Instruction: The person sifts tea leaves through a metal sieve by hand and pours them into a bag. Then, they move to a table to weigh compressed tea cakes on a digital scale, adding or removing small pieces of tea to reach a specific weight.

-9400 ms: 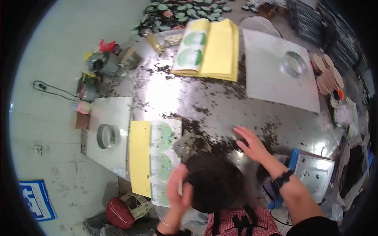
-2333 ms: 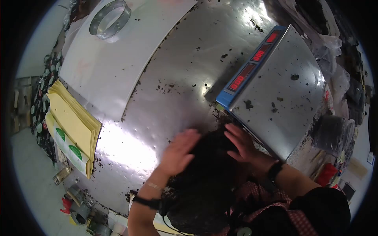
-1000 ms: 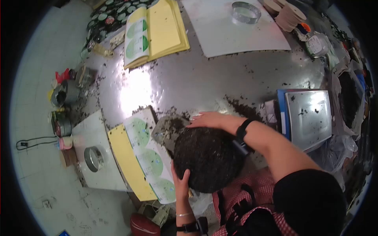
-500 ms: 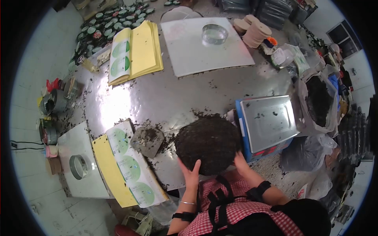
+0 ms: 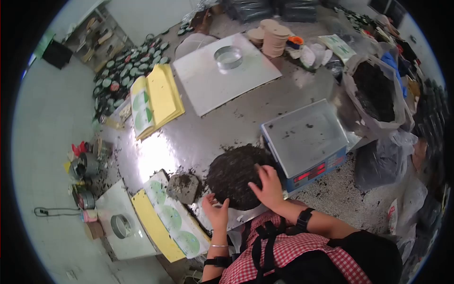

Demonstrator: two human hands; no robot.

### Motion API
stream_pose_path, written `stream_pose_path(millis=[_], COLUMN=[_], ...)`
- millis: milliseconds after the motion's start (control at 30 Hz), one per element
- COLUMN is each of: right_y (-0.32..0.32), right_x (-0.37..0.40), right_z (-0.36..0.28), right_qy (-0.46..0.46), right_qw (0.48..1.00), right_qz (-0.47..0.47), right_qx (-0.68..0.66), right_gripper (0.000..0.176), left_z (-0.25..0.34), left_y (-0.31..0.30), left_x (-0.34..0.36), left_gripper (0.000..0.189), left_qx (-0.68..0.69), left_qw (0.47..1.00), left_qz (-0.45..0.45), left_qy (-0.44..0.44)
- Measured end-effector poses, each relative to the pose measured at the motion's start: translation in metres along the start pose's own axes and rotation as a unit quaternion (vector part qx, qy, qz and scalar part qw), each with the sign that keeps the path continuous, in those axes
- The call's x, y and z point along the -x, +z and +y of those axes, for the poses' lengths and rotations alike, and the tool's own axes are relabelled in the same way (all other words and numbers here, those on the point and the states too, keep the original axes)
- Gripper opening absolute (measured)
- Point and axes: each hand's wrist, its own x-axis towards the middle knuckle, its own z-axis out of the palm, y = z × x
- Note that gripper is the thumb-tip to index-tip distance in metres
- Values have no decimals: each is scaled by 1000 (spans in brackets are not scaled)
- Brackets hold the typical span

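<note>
A round, dark, crumbly-looking disc (image 5: 236, 177) lies on the metal table (image 5: 213, 130). At its lower left edge is my left hand (image 5: 216, 213), thumb and fingers apart, holding nothing. Over the right part of the disc, my right hand (image 5: 270, 189) has its thumb spread from its fingers; a small dark bit shows at the fingertips, too small to name. A grey stone-like block (image 5: 183, 188) stands left of the disc. Just right of the disc is a blue scale (image 5: 307, 142) with a bare metal tray and lit red digits.
Yellow paper with green-printed sheets (image 5: 163, 97) lies at the back left, and another stack (image 5: 175, 222) at the front left. White boards (image 5: 255, 75) carry metal rings (image 5: 228, 57). An open bag of dark material (image 5: 376, 90) stands right. Wooden discs (image 5: 274, 40) are stacked behind.
My right hand has moved from the disc's right edge onto its top. My left hand has shifted slightly left and down. The view has turned and shifted.
</note>
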Motion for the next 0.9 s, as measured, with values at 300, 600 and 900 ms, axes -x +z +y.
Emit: stream_pose_path(millis=[300,600,900], right_y=[-20,-63,-197], right_x=[-32,-71,-174], right_z=[-8,34,259], right_qy=[-115,-184,-139], right_qw=[986,960,942], right_qz=[15,-156,-30], right_qx=[-122,-145,305], right_gripper=[27,51,56], left_z=[7,71,87], left_y=[0,52,79], left_x=[-6,28,49], left_gripper=[46,101,98], left_qx=[90,-366,-378], left_qw=[992,926,924], left_qz=[52,26,-14], left_qy=[-72,86,53])
